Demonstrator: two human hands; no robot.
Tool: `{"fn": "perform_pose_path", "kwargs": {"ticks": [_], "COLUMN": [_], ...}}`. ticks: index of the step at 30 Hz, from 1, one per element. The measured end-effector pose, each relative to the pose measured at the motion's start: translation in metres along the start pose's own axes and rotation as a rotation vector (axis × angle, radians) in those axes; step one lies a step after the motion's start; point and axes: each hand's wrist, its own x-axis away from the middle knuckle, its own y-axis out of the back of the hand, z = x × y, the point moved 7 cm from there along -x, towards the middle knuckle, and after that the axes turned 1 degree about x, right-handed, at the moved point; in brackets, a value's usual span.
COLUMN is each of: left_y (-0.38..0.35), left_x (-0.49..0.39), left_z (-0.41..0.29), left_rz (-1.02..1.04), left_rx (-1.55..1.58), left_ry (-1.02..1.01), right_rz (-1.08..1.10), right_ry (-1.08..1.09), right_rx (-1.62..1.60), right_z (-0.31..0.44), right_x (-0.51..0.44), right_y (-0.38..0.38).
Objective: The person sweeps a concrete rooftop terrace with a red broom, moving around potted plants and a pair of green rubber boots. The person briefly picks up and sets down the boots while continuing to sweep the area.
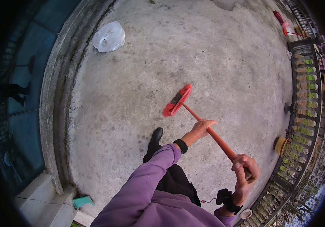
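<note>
A push-style broom [221,141] with an orange-red handle slants across the view in front of me. Its head [177,100] has red bristles with a dark patch in the middle and is at the concrete floor [128,85]. My left hand [200,128] is wrapped around the lower part of the handle. Near the handle's top end, my right hand [245,170] grips it with curled fingers. Both wrists carry black bands, and a small black device hangs by the right one. One black boot [156,135] shows below the broom head.
A tied white plastic bag [109,37] lies near the concrete ledge [57,85] on the left. A balustrade [304,99] runs along the right, with a yellow pot [281,146] beside it. A teal object [83,201] sits by the steps [46,195] at lower left. Red items [281,21] lie at upper right.
</note>
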Motion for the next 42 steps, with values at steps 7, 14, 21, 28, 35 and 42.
{"fn": "perform_pose_path", "kwargs": {"ticks": [7, 14, 21, 28, 35, 42], "left_y": [0.004, 0.077, 0.081, -0.110, -0.123, 0.044], "left_x": [-0.028, -0.021, -0.056, -0.157, -0.195, -0.184], "left_z": [-0.099, -0.031, 0.081, -0.011, -0.110, -0.105], "left_rz": [0.000, -0.184, -0.188, 0.021, 0.151, -0.201], "left_rx": [0.112, -0.238, -0.418, -0.027, 0.305, 0.146], "left_ry": [-0.183, 0.108, 0.237, 0.030, -0.233, -0.187], "right_rz": [-0.067, 0.049, 0.054, -0.094, -0.036, 0.386], "right_ry": [0.427, 0.380, 0.139, 0.093, 0.493, 0.741], "right_rx": [-0.042, -0.382, -0.476, 0.000, -0.090, -0.478], "right_z": [0.078, 0.006, -0.109, -0.044, 0.043, 0.120], "right_x": [0.012, -0.048, -0.120, -0.124, -0.133, -0.164], "right_y": [0.010, 0.038, 0.013, 0.139, 0.114, 0.058]}}
